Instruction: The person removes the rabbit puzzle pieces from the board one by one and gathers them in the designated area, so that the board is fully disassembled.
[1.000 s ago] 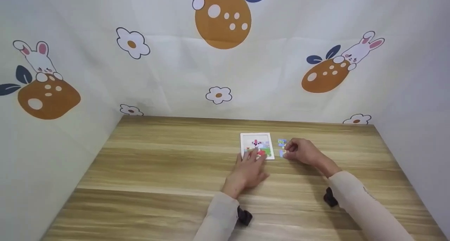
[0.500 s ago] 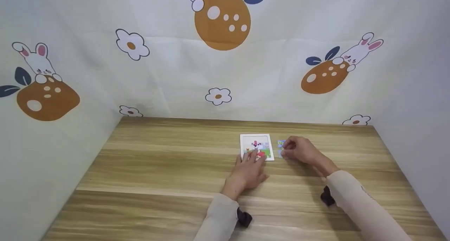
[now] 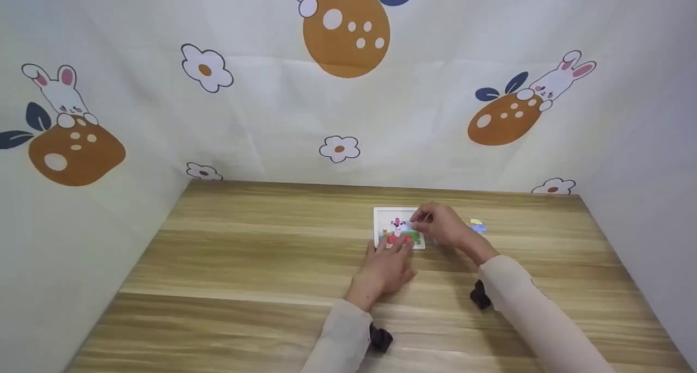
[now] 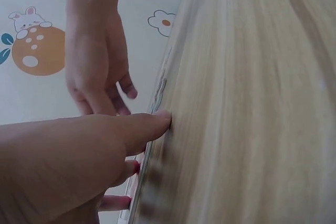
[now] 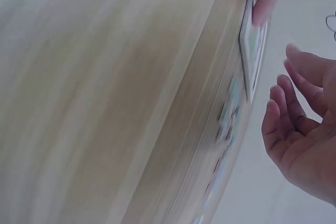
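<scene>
- While the framed puzzle lies on the table, my left hand steadies its near edge, fingers spread.
- Above its right side, my right hand holds thumb and forefinger close together; pinching what, I can't tell.
- I'd best align before pressing, sparing the loose pieces rightward.

White rectangular puzzle frame: lay on the brown wood-grain tabletop, before the cream printed cloth.
Flat blue-and-yellow puzzle pieces: lay to its right.

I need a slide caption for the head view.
Left hand on the framed puzzle, right hand at its right edge.
</scene>
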`<action>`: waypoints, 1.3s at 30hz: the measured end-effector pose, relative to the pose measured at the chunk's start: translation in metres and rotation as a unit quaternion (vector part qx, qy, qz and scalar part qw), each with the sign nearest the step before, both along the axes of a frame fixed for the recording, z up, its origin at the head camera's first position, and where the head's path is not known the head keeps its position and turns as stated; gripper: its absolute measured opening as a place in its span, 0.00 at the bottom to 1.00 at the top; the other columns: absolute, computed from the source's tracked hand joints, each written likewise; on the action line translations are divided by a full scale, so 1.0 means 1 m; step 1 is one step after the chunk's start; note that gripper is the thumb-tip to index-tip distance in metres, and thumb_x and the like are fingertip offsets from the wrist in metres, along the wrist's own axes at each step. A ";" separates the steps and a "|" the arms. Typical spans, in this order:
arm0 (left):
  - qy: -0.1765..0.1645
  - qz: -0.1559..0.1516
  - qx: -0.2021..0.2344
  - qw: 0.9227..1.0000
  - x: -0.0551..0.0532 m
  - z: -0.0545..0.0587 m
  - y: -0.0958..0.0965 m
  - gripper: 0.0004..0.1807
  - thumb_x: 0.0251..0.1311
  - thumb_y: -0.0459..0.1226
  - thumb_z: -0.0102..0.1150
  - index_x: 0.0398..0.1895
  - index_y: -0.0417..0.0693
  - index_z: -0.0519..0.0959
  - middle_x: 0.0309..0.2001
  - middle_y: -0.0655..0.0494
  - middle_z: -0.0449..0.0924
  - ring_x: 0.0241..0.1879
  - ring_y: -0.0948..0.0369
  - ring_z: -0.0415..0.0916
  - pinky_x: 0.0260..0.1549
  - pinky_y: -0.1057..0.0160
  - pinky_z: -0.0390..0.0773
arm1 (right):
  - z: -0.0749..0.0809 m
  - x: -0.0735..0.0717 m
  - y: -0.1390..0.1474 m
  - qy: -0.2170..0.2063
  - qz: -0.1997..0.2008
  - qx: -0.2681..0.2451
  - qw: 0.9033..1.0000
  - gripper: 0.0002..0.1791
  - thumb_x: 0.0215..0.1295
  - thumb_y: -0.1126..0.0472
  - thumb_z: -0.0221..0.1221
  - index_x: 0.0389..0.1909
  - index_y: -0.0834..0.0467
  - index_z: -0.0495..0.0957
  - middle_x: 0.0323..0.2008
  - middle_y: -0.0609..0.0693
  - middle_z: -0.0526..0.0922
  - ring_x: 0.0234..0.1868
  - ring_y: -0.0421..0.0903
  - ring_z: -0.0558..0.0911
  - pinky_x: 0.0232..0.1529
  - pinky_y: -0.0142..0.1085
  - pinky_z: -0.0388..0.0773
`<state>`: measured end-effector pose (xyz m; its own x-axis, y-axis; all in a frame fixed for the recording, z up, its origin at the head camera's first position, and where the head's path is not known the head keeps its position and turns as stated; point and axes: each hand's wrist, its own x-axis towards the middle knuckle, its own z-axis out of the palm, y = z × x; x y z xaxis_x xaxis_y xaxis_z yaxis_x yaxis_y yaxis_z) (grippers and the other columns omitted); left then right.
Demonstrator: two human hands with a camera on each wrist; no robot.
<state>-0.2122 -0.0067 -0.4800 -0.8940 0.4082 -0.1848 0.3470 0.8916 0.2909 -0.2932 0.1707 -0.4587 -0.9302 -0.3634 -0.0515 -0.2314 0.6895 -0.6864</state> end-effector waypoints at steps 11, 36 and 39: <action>0.029 0.008 -0.005 1.000 -0.002 0.000 0.008 0.35 0.70 0.52 0.53 0.77 0.53 0.61 0.79 0.57 0.57 0.77 0.45 0.53 0.72 0.35 0.57 | -0.004 -0.013 -0.022 -0.022 -0.039 -0.010 0.999 0.11 0.71 0.62 0.59 0.49 0.60 0.84 0.47 0.57 0.85 0.47 0.50 0.81 0.47 0.40 0.80; 0.073 -0.004 -0.015 0.997 0.000 -0.005 0.014 0.34 0.73 0.51 0.48 0.73 0.40 0.64 0.75 0.48 0.63 0.76 0.51 0.56 0.70 0.37 0.61 | -0.016 -0.022 -0.025 -0.023 0.007 -0.007 1.000 0.13 0.68 0.68 0.61 0.51 0.61 0.85 0.43 0.58 0.85 0.44 0.48 0.79 0.47 0.39 0.77; 0.076 0.001 -0.016 0.997 0.001 -0.008 0.016 0.36 0.72 0.55 0.49 0.74 0.42 0.63 0.75 0.49 0.62 0.76 0.51 0.55 0.70 0.36 0.61 | -0.016 -0.021 -0.025 -0.035 -0.003 -0.011 0.999 0.12 0.68 0.67 0.61 0.49 0.59 0.86 0.43 0.57 0.85 0.44 0.48 0.78 0.46 0.37 0.76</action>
